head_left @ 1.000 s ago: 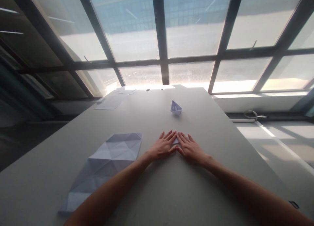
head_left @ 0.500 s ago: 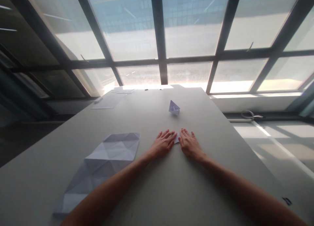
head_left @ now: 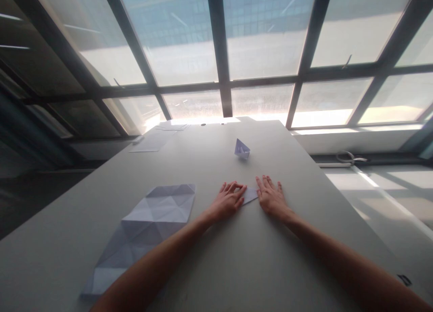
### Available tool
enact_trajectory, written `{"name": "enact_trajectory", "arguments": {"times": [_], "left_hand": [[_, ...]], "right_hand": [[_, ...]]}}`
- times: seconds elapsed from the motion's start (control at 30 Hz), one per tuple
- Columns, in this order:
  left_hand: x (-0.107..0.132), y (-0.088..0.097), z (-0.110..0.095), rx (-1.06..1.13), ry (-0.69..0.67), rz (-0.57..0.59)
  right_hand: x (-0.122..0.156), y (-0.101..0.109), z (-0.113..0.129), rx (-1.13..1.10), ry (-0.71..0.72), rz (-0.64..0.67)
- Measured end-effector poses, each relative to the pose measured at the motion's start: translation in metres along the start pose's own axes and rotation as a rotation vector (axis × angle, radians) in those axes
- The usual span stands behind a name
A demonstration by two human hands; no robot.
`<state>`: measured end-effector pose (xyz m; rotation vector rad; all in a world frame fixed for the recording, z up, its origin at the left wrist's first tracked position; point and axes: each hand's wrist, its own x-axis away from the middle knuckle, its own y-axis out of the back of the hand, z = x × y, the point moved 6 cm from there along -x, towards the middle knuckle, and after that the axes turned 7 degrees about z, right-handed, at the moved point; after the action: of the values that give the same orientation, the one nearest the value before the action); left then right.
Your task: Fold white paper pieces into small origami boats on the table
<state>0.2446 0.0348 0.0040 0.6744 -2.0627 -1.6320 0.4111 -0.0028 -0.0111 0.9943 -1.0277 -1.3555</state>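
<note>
A small folded piece of white paper (head_left: 250,195) lies flat on the table between my two hands, partly covered by them. My left hand (head_left: 227,201) holds down its left part, with bent fingers and the thumb on the paper. At the paper's right tip rests my right hand (head_left: 272,197), palm down and open, its fingers stretched out and spread. Beyond the hands stands a folded paper boat (head_left: 242,149). To the left of my left forearm lies a large creased sheet of paper (head_left: 155,222), partly hidden by that arm.
The white table (head_left: 209,163) runs toward tall windows (head_left: 260,37) with dark frames. Several flat sheets of paper (head_left: 149,143) lie at its far left. A coiled cable (head_left: 345,157) sits by the wall on the right, off the table.
My right hand has slid right, and its fingers have spread. The left hand's fingers have bent more. More of the small folded paper now shows between them. The view has shifted slightly.
</note>
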Motion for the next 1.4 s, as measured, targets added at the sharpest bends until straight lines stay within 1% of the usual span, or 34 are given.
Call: {"name": "enact_trajectory", "arguments": {"times": [0.1,0.17,0.23,0.33,0.37,0.4,0.47,0.53,0.6,0.67,0.77,0.83,0.9,0.93,1.0,1.1,1.13,1.17,1.27,1.33,1.4], "left_hand": [[0.000,0.000,-0.001,0.001,0.005,-0.001],[0.000,0.001,-0.002,0.001,0.008,-0.015],[0.000,0.002,-0.004,0.000,0.003,-0.033],[0.001,0.005,-0.006,-0.006,-0.015,-0.062],[0.001,0.005,-0.007,-0.007,-0.016,-0.075],[0.001,0.006,-0.007,-0.009,-0.017,-0.086],[0.000,0.006,-0.007,-0.010,-0.014,-0.106],[0.000,0.005,-0.007,-0.012,-0.015,-0.105],[0.001,0.003,-0.005,-0.015,-0.031,-0.071],[0.003,0.002,-0.002,-0.018,-0.064,-0.009],[0.009,0.002,0.007,-0.029,-0.100,0.070],[0.012,0.003,0.014,-0.030,-0.099,0.084],[0.012,0.006,0.019,-0.014,-0.088,0.046],[0.011,0.008,0.020,0.006,-0.073,0.002],[0.009,0.016,0.021,0.069,-0.032,-0.133],[0.010,0.032,0.010,0.160,-0.025,-0.348],[0.011,0.036,0.003,0.156,-0.051,-0.376],[0.012,0.038,-0.005,0.130,-0.080,-0.363],[0.015,0.038,-0.022,0.007,-0.120,-0.263],[0.016,0.039,-0.026,-0.051,-0.124,-0.211],[0.016,0.040,-0.025,-0.087,-0.113,-0.188]], "right_hand": [[0.002,0.003,-0.022,-0.005,-0.052,-0.055],[0.004,0.006,-0.029,-0.034,-0.053,-0.088],[0.004,0.011,-0.027,-0.076,-0.040,-0.144],[0.004,0.018,-0.010,-0.134,0.048,-0.225],[0.004,0.018,-0.002,-0.146,0.097,-0.213],[0.003,0.017,0.007,-0.152,0.151,-0.175],[0.002,0.010,0.022,-0.133,0.256,-0.062],[0.002,0.004,0.030,-0.087,0.304,0.033],[0.001,0.001,0.031,-0.044,0.293,0.083],[0.001,0.000,0.030,-0.015,0.273,0.107],[0.000,0.000,0.029,0.009,0.269,0.116],[0.000,-0.001,0.028,0.014,0.269,0.111],[0.000,-0.003,0.028,0.012,0.267,0.103],[0.000,-0.004,0.028,0.010,0.267,0.100],[-0.001,-0.004,0.028,0.007,0.267,0.097],[0.000,-0.004,0.029,0.006,0.268,0.088],[0.000,-0.003,0.030,0.006,0.267,0.085],[0.000,-0.002,0.030,0.006,0.265,0.081],[0.001,-0.001,0.031,-0.004,0.250,0.070],[0.002,0.001,0.031,-0.023,0.238,0.051],[0.002,0.003,0.031,-0.053,0.224,0.026]]}}
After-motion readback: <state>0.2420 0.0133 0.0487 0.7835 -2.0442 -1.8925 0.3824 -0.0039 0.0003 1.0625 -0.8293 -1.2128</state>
